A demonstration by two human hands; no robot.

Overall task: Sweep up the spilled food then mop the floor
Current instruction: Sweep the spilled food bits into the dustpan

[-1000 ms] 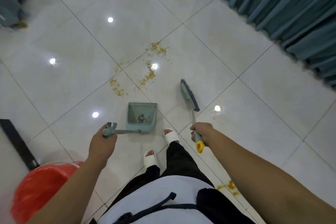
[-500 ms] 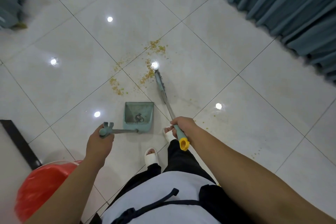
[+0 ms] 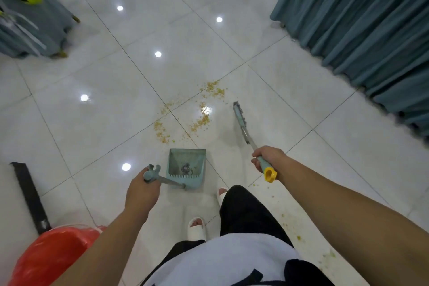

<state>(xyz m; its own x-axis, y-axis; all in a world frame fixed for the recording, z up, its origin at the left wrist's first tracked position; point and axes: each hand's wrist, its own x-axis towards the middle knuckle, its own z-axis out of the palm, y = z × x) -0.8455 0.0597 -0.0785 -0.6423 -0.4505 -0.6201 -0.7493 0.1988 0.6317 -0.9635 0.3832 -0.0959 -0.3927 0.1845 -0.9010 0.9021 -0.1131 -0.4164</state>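
Even, bright overhead light; round lamp glare spots dot the glossy floor (image 3: pixel 97 127). Edges bow outward; the curtain (image 3: pixel 362 21) is motion-blurred.

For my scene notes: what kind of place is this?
Probably a banquet hall or restaurant dining room: fabric-covered chairs with gold legs, a long pleated teal drape, and a glossy tiled floor.

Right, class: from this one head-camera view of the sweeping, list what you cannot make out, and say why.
Head view:
Too small to identify: dark lump in the teal plastic dustpan.
Cut off by the bottom-left edges: red plastic bag.
Blurred: head of the teal broom, floor contact unclear; black strip at left, unidentifiable.
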